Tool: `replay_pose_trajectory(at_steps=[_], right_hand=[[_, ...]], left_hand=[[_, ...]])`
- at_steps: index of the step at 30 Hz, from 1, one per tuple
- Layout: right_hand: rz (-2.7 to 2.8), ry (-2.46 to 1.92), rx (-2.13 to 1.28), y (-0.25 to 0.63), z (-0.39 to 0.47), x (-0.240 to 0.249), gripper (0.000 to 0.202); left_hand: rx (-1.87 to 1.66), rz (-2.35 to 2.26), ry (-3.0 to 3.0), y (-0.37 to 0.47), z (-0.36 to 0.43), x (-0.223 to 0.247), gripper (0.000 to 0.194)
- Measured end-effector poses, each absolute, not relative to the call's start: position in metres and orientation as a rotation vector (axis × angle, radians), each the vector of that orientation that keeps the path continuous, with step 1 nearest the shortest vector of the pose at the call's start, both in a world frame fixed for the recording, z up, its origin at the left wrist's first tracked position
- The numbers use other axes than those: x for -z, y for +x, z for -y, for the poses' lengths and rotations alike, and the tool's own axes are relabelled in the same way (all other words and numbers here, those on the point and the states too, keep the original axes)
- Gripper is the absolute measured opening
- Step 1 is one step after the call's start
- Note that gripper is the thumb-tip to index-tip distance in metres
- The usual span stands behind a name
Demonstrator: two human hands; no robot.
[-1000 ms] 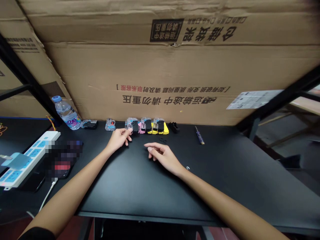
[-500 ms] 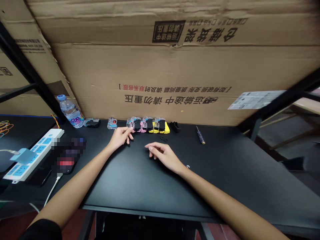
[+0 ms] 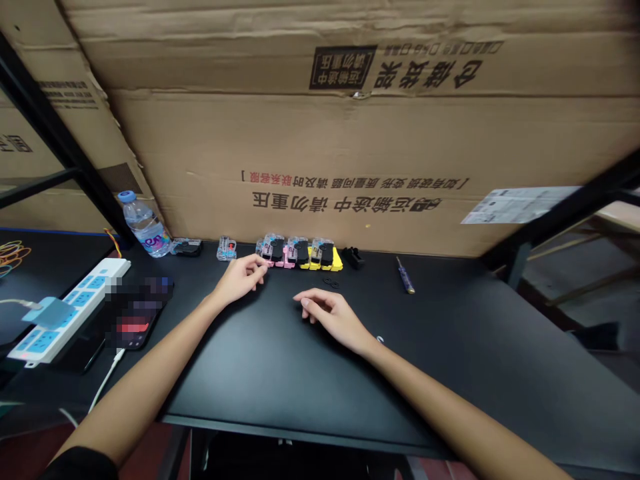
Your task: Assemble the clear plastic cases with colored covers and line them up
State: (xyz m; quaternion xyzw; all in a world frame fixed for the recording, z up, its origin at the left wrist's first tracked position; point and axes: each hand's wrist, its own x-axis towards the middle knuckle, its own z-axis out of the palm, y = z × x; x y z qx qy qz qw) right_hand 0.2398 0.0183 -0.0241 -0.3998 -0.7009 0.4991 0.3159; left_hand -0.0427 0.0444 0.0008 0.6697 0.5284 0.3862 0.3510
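Observation:
My left hand (image 3: 241,278) rests on the black table, fingers loosely curled and apart, its fingertips close to the pink-based clear and black device (image 3: 273,249). My right hand (image 3: 334,317) lies to the right and nearer me, thumb and fingers loosely bent, with nothing visible in it. Beside the pink one stand another clear and black device (image 3: 299,252) and one with a yellow base (image 3: 323,253). Small black rings (image 3: 331,283) lie in front of the yellow base. A smaller clear piece (image 3: 227,248) sits behind my left hand.
At the left are a water bottle (image 3: 148,227), a white power strip (image 3: 75,310) and a phone (image 3: 143,317) on a cable. A screwdriver (image 3: 405,275) and a black part (image 3: 353,258) lie at the right. Cardboard (image 3: 300,133) stands behind the table (image 3: 280,373).
The view has shifted slightly. My left fingers are a little more bent and sit slightly lower; my right hand is nearly unchanged. The objects on the table keep their places.

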Motion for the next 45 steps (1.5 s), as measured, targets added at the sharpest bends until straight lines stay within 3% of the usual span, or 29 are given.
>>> replay_pose_trajectory(at_steps=[4, 8, 11, 15, 21, 24, 33, 36, 45], right_hand=[[1.961, -1.109, -0.834, 0.259, -0.036, 0.029, 0.029], [2.112, -1.124, -0.383, 0.288, -0.059, 0.03, 0.027], [2.251, -1.117, -0.253, 0.3, -0.067, 0.029, 0.033], [2.367, -1.054, -0.233, 0.298, -0.066, 0.029, 0.037], [2.31, -1.034, -0.33, 0.298, -0.074, 0.034, 0.031], [2.138, -1.169, -0.206, 0.315, -0.084, 0.035, 0.028], [1.94, -1.376, 0.067, 0.339, -0.106, 0.038, 0.03], [1.995, -1.421, 0.048, 0.341, -0.111, 0.044, 0.037], [1.578, -1.443, -0.149, 0.334, -0.096, 0.013, 0.02]], left_hand=[[-1.033, -1.749, 2.055, -0.069, -0.035, -0.017, 0.021], [-0.545, -2.152, 2.3, -0.082, -0.028, -0.024, 0.039], [-0.3, -2.244, 2.283, -0.081, -0.023, -0.031, 0.032], [-0.255, -2.185, 2.254, -0.079, -0.021, -0.034, 0.03], [-0.375, -1.54, 2.405, -0.074, -0.021, -0.022, 0.03], [-0.433, -1.362, 2.437, -0.065, -0.018, -0.017, 0.025], [-0.568, -1.35, 2.427, -0.057, -0.015, -0.018, 0.026], [-0.569, -1.358, 2.436, -0.058, -0.015, -0.02, 0.034], [-0.588, -1.378, 2.475, -0.058, -0.019, -0.016, 0.04]])
